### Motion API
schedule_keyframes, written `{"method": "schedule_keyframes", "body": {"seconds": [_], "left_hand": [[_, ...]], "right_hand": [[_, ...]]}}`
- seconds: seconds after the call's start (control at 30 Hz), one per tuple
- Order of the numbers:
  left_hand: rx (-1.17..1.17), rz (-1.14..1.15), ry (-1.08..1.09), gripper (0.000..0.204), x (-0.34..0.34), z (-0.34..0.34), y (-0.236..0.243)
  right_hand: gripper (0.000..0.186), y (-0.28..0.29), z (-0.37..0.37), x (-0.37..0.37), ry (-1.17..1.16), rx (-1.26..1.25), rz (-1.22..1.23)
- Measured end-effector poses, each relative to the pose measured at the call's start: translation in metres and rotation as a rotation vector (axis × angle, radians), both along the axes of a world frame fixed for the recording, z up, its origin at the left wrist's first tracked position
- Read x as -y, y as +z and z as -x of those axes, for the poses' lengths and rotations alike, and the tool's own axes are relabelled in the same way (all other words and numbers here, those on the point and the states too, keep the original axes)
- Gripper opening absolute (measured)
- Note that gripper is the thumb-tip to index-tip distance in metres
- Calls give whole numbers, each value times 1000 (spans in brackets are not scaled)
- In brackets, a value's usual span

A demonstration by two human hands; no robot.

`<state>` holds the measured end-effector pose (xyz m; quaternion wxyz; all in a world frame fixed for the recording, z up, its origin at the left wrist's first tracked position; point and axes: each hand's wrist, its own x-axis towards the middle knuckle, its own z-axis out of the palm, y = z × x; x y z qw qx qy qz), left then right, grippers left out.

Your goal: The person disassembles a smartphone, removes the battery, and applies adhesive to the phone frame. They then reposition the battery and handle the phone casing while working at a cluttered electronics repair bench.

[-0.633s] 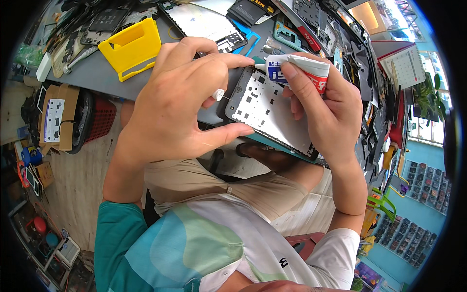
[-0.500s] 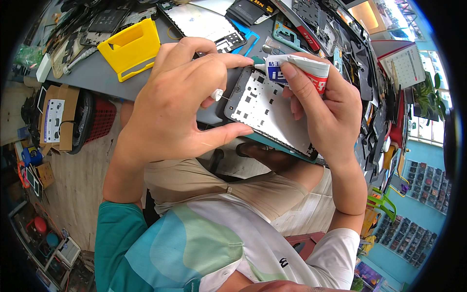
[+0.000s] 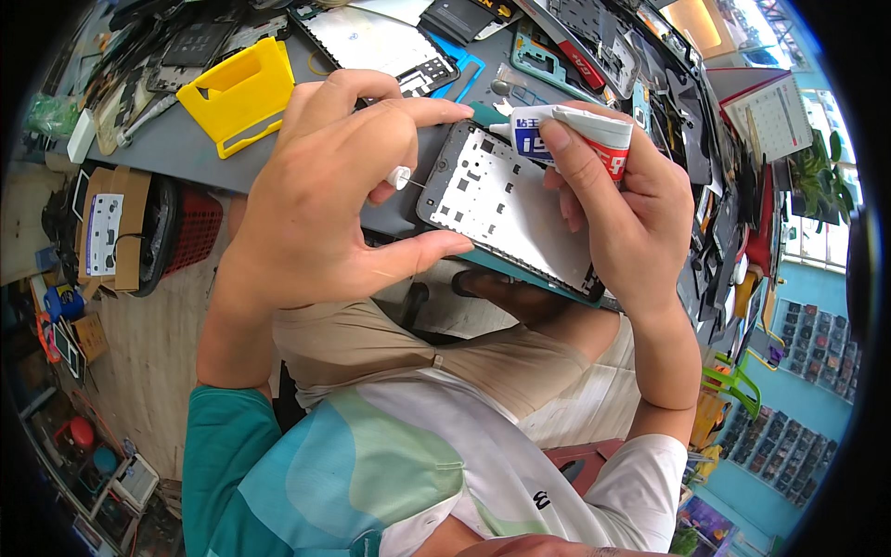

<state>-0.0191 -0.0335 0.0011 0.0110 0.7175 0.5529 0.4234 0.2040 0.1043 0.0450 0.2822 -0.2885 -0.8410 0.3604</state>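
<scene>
My left hand (image 3: 329, 186) curls some fingers round a small white cap with a thin pin (image 3: 399, 179); its index finger and thumb stretch toward the near left corners of a phone's dark middle frame with a white metal plate (image 3: 492, 200). My right hand (image 3: 622, 213) grips a folded white, blue and red tube (image 3: 529, 130) between thumb and fingers. The tube's nozzle is above the frame's upper edge; whether it touches cannot be told. Something teal lies under the frame, which rests at the front edge of the grey desk (image 3: 200, 153).
A yellow plastic holder (image 3: 213, 84), another phone frame (image 3: 362, 42), a blue plastic frame (image 3: 469, 72) and piles of parts crowd the desk's back and right. A cardboard box (image 3: 121, 237) and red basket (image 3: 190, 237) stand at left; a calendar (image 3: 770, 121) at right.
The phone frame, my left hand and desk items appear slightly further left in the view. The tube in my right hand has shifted a little rightward against the frame. Both grips look the same.
</scene>
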Motion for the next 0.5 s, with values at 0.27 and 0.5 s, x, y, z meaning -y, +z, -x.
{"method": "schedule_keyframes", "body": {"seconds": [0.27, 0.5], "left_hand": [[8, 15, -2, 65, 1, 0, 0], [16, 39, -11, 64, 1, 0, 1]], "right_hand": [[23, 1, -4, 2, -37, -2, 25], [22, -2, -12, -1, -23, -29, 13]]}}
